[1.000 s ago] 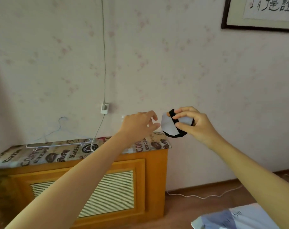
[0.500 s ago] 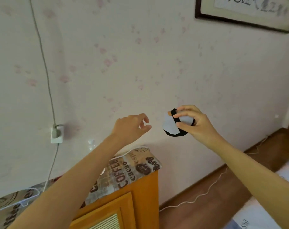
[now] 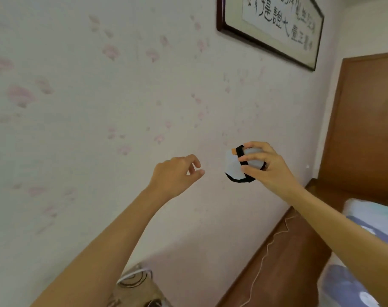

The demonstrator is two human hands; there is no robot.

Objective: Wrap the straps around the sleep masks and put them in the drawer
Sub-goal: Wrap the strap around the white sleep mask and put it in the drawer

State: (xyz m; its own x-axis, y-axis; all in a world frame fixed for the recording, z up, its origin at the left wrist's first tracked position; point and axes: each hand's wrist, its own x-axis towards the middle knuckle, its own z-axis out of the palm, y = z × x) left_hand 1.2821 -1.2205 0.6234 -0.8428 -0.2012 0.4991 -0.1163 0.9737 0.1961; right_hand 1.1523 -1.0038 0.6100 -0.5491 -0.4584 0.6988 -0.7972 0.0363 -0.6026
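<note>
Right hand (image 3: 266, 167) clenched, left hand (image 3: 176, 175) loosely curled, both arms outstretched.

Sleep mask (image 3: 234, 168) — small, bunched up into a round bundle. Pale grey-white on the front, black along the bottom edge. Black strap (image 3: 240, 151) wrapped up and over the top of the bundle, pulled snug across it. Tiny orange patch just beside the strap, at the upper left. Held up in the air in front of a pale wall, resting on nothing. Pinched in the right hand (image 3: 266, 166) — fingers over the top and right side, thumb under the lower front. Right part of the bundle hidden behind those fingers. Left half in plain view, tipped a little to the left.
</note>
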